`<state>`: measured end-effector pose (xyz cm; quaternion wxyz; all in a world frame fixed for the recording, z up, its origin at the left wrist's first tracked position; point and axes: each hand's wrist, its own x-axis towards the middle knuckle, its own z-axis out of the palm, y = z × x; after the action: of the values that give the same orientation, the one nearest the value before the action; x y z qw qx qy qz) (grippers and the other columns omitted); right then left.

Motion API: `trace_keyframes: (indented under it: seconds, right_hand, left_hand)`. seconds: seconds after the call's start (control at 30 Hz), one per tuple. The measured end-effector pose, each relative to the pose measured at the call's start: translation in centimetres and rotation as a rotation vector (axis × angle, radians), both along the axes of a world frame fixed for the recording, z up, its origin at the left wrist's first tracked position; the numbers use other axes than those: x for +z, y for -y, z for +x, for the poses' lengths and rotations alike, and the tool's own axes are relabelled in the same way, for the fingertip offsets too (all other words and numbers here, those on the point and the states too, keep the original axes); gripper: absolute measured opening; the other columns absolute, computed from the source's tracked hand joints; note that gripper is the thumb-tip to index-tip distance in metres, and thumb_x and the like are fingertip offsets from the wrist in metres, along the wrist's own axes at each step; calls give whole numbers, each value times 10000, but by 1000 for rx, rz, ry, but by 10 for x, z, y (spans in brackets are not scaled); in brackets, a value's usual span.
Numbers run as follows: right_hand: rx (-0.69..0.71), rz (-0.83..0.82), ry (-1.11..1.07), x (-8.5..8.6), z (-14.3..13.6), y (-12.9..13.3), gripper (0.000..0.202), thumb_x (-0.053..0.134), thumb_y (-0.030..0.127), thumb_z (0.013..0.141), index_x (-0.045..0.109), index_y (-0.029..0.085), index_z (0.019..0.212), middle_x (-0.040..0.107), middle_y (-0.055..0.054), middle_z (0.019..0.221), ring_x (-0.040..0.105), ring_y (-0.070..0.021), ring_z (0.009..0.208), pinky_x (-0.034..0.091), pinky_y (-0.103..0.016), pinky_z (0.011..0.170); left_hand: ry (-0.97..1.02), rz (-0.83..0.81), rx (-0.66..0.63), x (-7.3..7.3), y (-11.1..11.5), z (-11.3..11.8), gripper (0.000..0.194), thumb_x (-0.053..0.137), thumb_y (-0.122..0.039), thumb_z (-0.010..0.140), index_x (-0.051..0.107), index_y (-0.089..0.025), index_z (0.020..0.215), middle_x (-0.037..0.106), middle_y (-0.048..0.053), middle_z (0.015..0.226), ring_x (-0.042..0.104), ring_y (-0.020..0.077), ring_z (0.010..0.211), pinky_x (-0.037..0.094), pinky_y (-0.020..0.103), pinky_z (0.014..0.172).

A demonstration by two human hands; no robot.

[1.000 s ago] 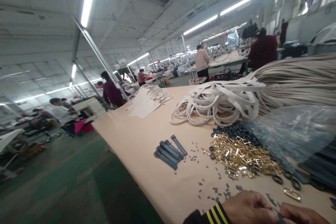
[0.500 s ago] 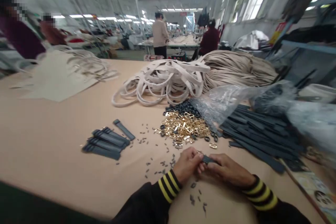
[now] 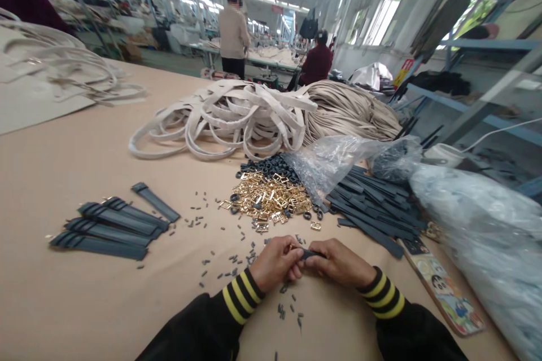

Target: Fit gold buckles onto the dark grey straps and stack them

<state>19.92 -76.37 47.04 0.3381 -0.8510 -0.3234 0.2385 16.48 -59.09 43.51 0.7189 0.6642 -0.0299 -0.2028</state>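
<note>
Near the table's front, my left hand pinches one end of a short dark strap, where a bit of gold metal shows between the fingers. My right hand grips the strap's other end. Just beyond my hands lies a heap of gold buckles, with small black rings behind it. Tiny dark pieces are scattered around my left hand. Several dark straps with folded ends lie in a group at the left. Long dark strips are piled at the right.
Pale looped straps and a beige strap bundle lie across the table's back. Clear plastic covers the right side, beside a cartoon-patterned phone-like object. Pale sheets lie far left. Two people are in the background.
The view has turned right and tilted down, so the table's contents appear further left. Both hands still hold the strap, which shows at a slightly different angle.
</note>
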Motion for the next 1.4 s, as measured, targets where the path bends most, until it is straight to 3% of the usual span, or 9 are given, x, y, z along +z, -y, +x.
trace_keyframes:
  seconds: [0.07,0.17,0.3,0.47,0.63,0.77,0.87,1.1,1.4]
  right_hand:
    - [5,-22,43,5,9,2,184,503,295,797,571,147,711,560,16,612,489,-102,560,346,-186,524]
    - [-126,-33,234,12,31,1,143,502,271,794,583,152,800,586,-3,711,513,-118,642,366,-200,589]
    - [-241,-247,477,8,56,-14,106,482,176,778,579,155,742,574,-21,710,515,-132,679,351,-217,626]
    - [-259,-351,515,-7,62,-32,64,532,172,723,560,145,672,559,-64,740,515,-169,708,335,-246,613]
    - [-286,-348,503,4,60,-22,75,550,210,715,561,146,677,562,-34,662,516,-154,644,344,-233,574]
    - [-383,-81,366,21,38,-7,195,437,251,805,602,152,835,589,-17,682,540,-129,598,401,-222,574]
    - [-425,151,150,21,12,-1,237,429,250,803,619,157,909,604,-23,729,551,-118,554,434,-209,514]
    - [-644,373,-168,-8,-14,-8,113,542,254,714,575,151,748,578,2,595,562,-128,519,483,-229,488]
    - [-696,508,-316,-11,-17,-16,204,616,314,684,625,119,745,625,-7,598,602,-132,549,516,-228,524]
  left_hand:
    - [2,-18,41,0,1,0,261,494,-393,752,444,-139,718,579,-4,544,525,80,385,389,156,351]
    - [-20,-38,103,1,2,0,246,488,-382,754,416,-148,733,573,-16,537,518,77,365,376,145,322]
    - [-43,-49,135,1,2,2,241,491,-372,754,413,-145,726,573,-14,526,510,70,351,366,132,307]
    - [-49,-86,166,0,1,4,264,511,-386,745,415,-142,718,582,-4,541,539,78,382,384,131,322]
    - [-61,-116,187,0,1,5,279,528,-394,735,409,-143,709,581,-8,548,545,75,388,390,127,325]
    - [-63,-122,195,1,1,5,288,537,-403,726,415,-142,711,584,-6,549,556,80,400,399,128,334]
    - [-43,-116,200,0,1,5,282,529,-398,733,422,-138,713,591,0,564,558,80,407,400,130,336]
    - [-16,-124,175,1,3,1,251,522,-368,744,428,-136,749,596,3,572,554,81,418,414,142,356]
    - [43,-79,215,0,6,-2,267,510,-399,742,405,-153,740,565,-30,545,527,76,382,392,143,329]
